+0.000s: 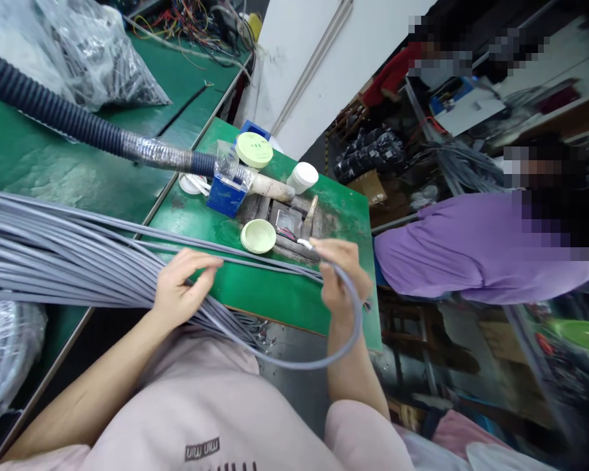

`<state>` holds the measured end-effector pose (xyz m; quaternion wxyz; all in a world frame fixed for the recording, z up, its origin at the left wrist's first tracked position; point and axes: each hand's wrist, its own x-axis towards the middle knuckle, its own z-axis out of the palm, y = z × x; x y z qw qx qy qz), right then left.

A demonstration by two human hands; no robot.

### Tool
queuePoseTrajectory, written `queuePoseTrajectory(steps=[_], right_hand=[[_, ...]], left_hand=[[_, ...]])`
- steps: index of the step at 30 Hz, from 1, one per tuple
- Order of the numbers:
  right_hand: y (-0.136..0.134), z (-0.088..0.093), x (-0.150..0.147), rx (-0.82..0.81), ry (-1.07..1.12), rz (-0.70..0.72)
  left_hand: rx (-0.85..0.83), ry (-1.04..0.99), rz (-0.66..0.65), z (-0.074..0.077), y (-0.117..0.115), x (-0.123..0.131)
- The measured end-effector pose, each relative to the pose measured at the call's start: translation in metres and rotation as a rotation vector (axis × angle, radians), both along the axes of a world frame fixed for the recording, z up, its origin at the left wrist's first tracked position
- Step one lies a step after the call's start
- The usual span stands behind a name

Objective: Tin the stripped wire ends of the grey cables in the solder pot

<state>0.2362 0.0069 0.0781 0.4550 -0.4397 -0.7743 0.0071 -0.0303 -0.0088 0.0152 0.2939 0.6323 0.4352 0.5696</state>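
Note:
My right hand (343,271) pinches a grey cable (357,314) close to its end. A short white section and thin coloured wires (288,234) stick out past my fingertips, at the shiny square pool of what looks like a solder pot (285,221). From that hand the cable loops down and back left towards the cable bundle. My left hand (184,284) lies over the thick bundle of grey cables (78,252), thumb and forefinger apart, gripping nothing that I can see. A pale green open tub (258,236) stands just left of the pot.
A ribbed extraction hose (53,111) ends beside the pot, held at a blue box (226,195). Behind stand a yellow-green lidded tub (254,150) and a white tub (303,176). A brush-like tool (311,216) leans at the pot. A person in purple (471,248) is at the right.

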Motion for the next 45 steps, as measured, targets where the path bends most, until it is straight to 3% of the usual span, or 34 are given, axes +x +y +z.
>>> queuePoseTrajectory(steps=[5, 10, 14, 20, 25, 28, 33, 38, 45], right_hand=[[-0.052, -0.032, -0.027, 0.045, -0.015, 0.18], [-0.082, -0.054, -0.035, 0.027, -0.01, 0.189], [-0.093, -0.061, -0.033, -0.028, -0.023, 0.195], [-0.099, -0.072, -0.033, -0.035, -0.008, 0.246], [-0.099, -0.067, -0.035, -0.079, 0.044, 0.292], [-0.096, -0.055, -0.033, -0.231, 0.098, 0.27], [-0.096, -0.037, -0.04, -0.654, 0.127, 0.189], [-0.098, -0.044, -0.048, -0.942, 0.355, 0.218], [-0.097, -0.054, -0.046, -1.1, 0.555, 0.292]], left_hand=[[-0.533, -0.436, -0.49, 0.01, -0.019, 0.041], [-0.706, -0.637, -0.632, 0.01, -0.028, 0.058], [-0.755, -0.677, -0.642, 0.014, -0.034, 0.055], [-0.678, -0.649, -0.628, 0.014, -0.038, 0.053], [-0.671, -0.613, -0.568, 0.009, -0.037, 0.052], [-0.65, -0.569, -0.546, 0.006, -0.036, 0.052], [-0.552, -0.396, -0.549, 0.007, -0.038, 0.057], [-0.494, -0.269, -0.502, 0.013, -0.04, 0.061], [-0.565, -0.32, -0.531, 0.012, -0.04, 0.061]])
